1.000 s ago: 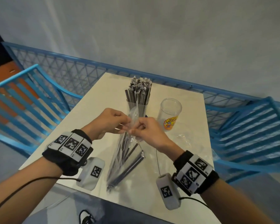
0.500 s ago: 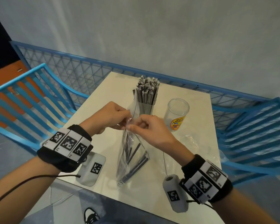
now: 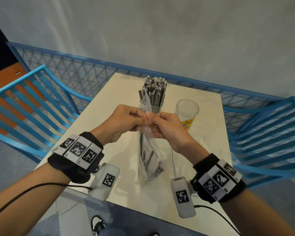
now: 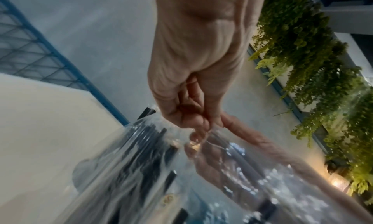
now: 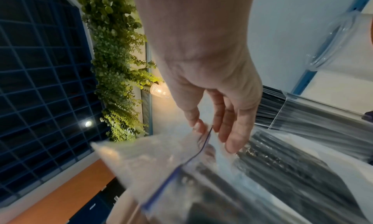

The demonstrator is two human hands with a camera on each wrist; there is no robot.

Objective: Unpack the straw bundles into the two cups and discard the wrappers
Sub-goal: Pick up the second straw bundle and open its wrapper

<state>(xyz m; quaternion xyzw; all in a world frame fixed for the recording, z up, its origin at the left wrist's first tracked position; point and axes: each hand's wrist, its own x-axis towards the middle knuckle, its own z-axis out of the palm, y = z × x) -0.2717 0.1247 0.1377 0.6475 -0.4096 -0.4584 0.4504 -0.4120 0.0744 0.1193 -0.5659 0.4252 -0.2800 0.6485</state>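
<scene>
A clear plastic bag of dark straws hangs upright over the cream table, its bottom near the tabletop. My left hand and my right hand both pinch the bag's top edge, close together. The left wrist view shows the left hand pinching the film, with the bag below. The right hand pinches the bag at its mouth in the right wrist view. Behind stands a clear cup packed with wrapped straws. To its right stands a clear cup with a yellow label, nothing in it.
An empty clear wrapper lies crumpled on the table's right side. Blue slatted chairs stand at the left and right. A blue mesh railing runs behind the table. Wrist cables hang near the front edge.
Both hands have lifted the bag, so it has swung from slanting on the table to hanging nearly upright. The head view has shifted closer.
</scene>
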